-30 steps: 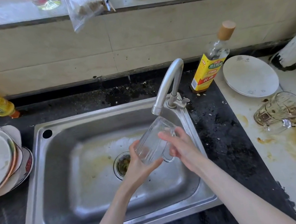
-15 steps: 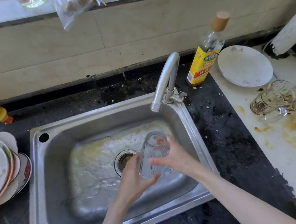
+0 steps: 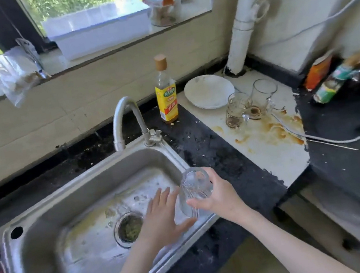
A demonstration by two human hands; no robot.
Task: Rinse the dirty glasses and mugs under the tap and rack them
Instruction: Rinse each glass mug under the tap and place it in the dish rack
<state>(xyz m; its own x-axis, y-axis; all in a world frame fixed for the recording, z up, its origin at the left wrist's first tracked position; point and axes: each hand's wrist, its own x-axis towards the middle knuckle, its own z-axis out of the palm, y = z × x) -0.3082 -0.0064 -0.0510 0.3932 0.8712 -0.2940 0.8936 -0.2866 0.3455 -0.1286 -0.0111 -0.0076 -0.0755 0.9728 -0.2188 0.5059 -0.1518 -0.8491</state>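
At the kitchen sink (image 3: 47, 228), my right hand (image 3: 219, 198) grips a clear ribbed glass (image 3: 195, 189), fingers and thumb curled round its side, holding it above the sink's right edge with the mouth tipped up and away from me. My left hand (image 3: 163, 216) hovers just left of the glass over the basin, fingers straight and slightly spread, gripping nothing; whether its thumb touches the base of the glass I cannot tell.

The tap (image 3: 124, 119) arches over the far right corner of the basin, and I see no stream of water under its spout. The drain strainer (image 3: 129, 228), holding greenish scraps, sits just left of my left hand, and yellowish residue streaks the wet sink floor.

Far right of the sink, on a white board (image 3: 272, 157) smeared with brown stains, a dirty glass mug (image 3: 236, 109) with brown dregs stands just beside a second clear glass (image 3: 263, 92); whether they touch I cannot tell. A white plate (image 3: 208, 91) lies just beyond them. A yellow-labelled bottle (image 3: 166, 93) with a cork-coloured cap stands upright on the dark counter between tap and plate. A white cable (image 3: 340, 140) trails across the counter at right. On the windowsill at the far side rest a white tray (image 3: 100, 28) and a lidded jar (image 3: 163, 2).
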